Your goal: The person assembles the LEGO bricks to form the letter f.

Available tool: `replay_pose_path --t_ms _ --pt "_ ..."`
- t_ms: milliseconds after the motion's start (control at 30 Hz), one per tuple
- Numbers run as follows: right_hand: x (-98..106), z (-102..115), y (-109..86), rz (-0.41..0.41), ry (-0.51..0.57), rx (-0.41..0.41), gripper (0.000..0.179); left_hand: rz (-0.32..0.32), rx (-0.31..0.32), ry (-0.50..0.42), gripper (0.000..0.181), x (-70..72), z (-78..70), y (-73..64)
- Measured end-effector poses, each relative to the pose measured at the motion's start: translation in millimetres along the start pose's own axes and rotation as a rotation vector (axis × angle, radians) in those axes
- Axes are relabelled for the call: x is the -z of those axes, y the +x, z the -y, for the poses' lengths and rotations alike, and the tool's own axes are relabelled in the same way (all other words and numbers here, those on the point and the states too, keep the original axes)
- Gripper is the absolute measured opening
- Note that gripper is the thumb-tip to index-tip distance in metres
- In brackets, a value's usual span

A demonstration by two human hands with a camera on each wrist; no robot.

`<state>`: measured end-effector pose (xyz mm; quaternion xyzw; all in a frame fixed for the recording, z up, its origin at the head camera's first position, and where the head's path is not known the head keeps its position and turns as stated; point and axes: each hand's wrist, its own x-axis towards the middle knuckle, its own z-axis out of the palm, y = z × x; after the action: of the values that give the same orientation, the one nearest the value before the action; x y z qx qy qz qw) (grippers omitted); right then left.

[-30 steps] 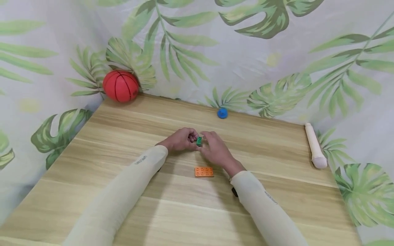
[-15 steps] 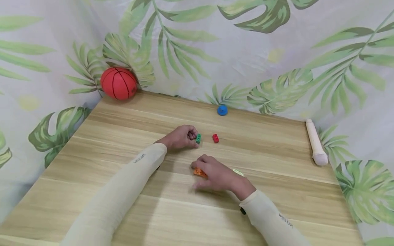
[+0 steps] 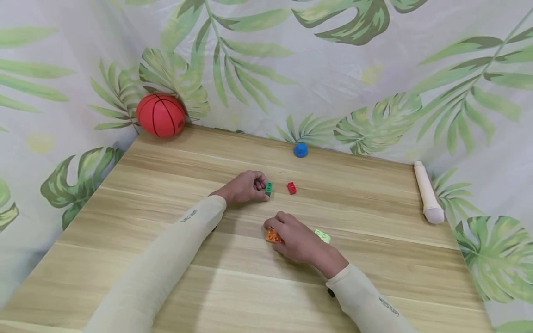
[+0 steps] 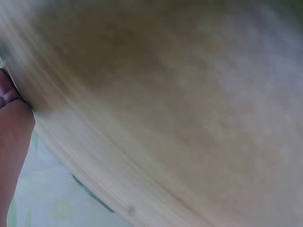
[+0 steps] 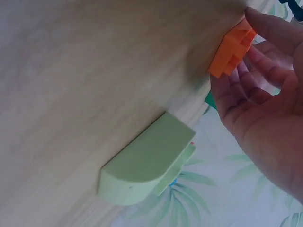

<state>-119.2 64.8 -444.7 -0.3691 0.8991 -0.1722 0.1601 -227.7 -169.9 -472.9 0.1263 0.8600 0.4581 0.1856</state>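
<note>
Your left hand [image 3: 246,187] pinches the green brick [image 3: 268,188] and your right hand [image 3: 296,239] grips the orange brick [image 3: 273,236] at the tabletop [image 3: 250,286], where a sideways pull could knock the pale green block [image 3: 322,236] nearby.

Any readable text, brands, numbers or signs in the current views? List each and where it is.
Nothing reads with certainty.
Left sleeve: one line of dark lettering, too small to read surely.
Right sleeve: dark lettering, blurred.
Red ball: small dark mark, too small to read.
</note>
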Motion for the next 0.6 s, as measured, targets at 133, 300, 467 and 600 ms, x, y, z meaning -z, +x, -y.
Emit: replay_pose_path --t_ms 133,300,467,600 --pt "1 -5 -0.6 -0.025 0.003 -0.041 0.04 -0.001 -0.007 -0.008 0.032 0.3 0.3 0.0" --pt "6 -9 4.1 -0.035 0.006 -0.068 0.037 -0.003 -0.013 -0.012 0.033 2.0 -0.3 -0.7" --pt "15 -15 15.2 -0.084 0.054 -0.092 0.039 0.0 -0.023 -0.002 0.033 1.5 1.9 -0.4" --pt "25 -21 29.2 -0.181 0.103 -0.124 0.039 -0.001 -0.043 -0.004 0.032 0.1 3.8 -0.1"
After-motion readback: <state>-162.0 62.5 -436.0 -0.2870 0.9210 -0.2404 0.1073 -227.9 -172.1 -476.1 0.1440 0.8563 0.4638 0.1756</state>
